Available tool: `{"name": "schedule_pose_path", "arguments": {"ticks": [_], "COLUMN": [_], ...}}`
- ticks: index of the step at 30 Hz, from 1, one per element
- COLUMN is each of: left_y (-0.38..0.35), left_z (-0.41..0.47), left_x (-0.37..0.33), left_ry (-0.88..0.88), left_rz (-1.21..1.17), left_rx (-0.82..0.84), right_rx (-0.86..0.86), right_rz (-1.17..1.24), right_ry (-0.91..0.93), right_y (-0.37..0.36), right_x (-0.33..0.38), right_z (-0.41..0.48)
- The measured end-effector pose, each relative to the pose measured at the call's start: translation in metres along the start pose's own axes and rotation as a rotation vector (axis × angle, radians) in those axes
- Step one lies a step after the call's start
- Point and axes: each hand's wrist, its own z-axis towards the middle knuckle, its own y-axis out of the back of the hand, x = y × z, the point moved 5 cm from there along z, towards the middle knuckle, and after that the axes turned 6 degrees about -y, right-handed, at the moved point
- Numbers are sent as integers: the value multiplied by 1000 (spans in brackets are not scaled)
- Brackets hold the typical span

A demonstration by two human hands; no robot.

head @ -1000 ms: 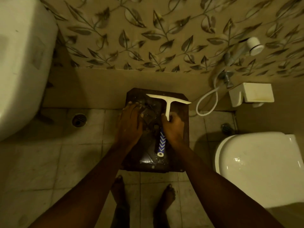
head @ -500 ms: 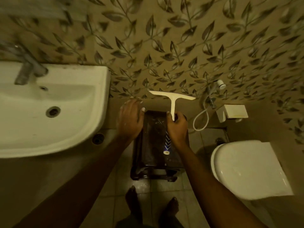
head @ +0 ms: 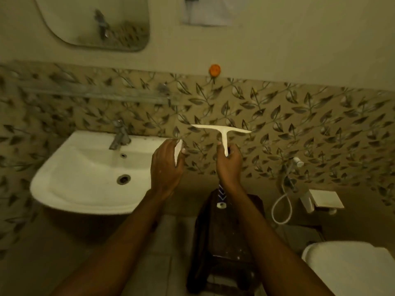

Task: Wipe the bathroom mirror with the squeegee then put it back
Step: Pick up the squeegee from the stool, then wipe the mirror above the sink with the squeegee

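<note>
From the head view, we judge the task to be in its opening step: the squeegee [head: 222, 133] is in hand and off any surface, but no wiping has begun. The right hand [head: 228, 165] has its fingers wrapped round the handle just under the pale stem. The blade is held level in front of the leaf-patterned tiles [head: 299, 116], and the blue-and-white end of the handle pokes out below the wrist, above a dark stool [head: 226, 242]. The left hand [head: 166, 167] hovers just beside it at the right corner of the sink [head: 85, 167], fingers loosely bent and gripping nothing we can make out. The pale sliver at its fingertips reads to us as the sink rim behind. The mirror [head: 96, 22] hangs high on the left, above the tap [head: 119, 135], well apart from the blade and partly cut off by the frame. The next move, as we see it, calls for lifting the squeegee up and to the left over the sink, then laying the blade flat against the glass near its top edge. It should be pressed evenly before it is drawn downward.
</note>
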Motion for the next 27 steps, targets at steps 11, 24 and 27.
{"name": "schedule_pose_path", "arguments": {"ticks": [11, 24, 27], "left_y": [144, 236, 254], "left_z": [84, 227, 266], "left_x": [2, 85, 104], "left_ry": [-110, -237, -291], "left_rz": [142, 223, 217], "left_rx": [-192, -256, -245], "right_rx": [209, 139, 124], "right_rz": [118, 135, 144], "right_ry": [173, 398, 449], "right_y": [-79, -198, -224], "right_x": [145, 268, 297], "right_z": [-32, -6, 8]}}
